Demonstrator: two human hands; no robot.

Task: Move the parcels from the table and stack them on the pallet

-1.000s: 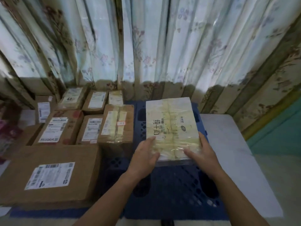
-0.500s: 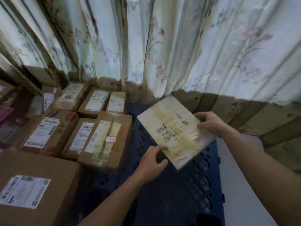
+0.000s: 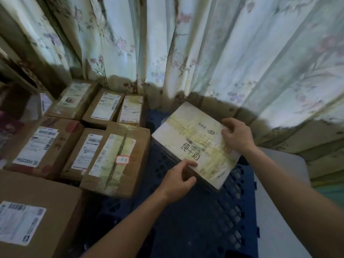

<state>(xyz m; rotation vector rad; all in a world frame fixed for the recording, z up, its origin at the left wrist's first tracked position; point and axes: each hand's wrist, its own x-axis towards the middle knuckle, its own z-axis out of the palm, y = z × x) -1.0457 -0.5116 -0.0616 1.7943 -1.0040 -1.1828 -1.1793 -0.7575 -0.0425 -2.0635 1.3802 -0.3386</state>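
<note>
Cream-white cardboard, yellowed with tape, makes up the flat parcel point(image 3: 195, 146) held tilted above the blue pallet point(image 3: 204, 211). At its far right edge the right hand point(image 3: 237, 136) curls its fingers round it, while the left hand point(image 3: 176, 179) pinches the near edge. Whether the box touches the pallet is hard to tell. Brown parcels point(image 3: 115, 159) sit stacked just to the left, beneath a floral curtain point(image 3: 204, 53).
</note>
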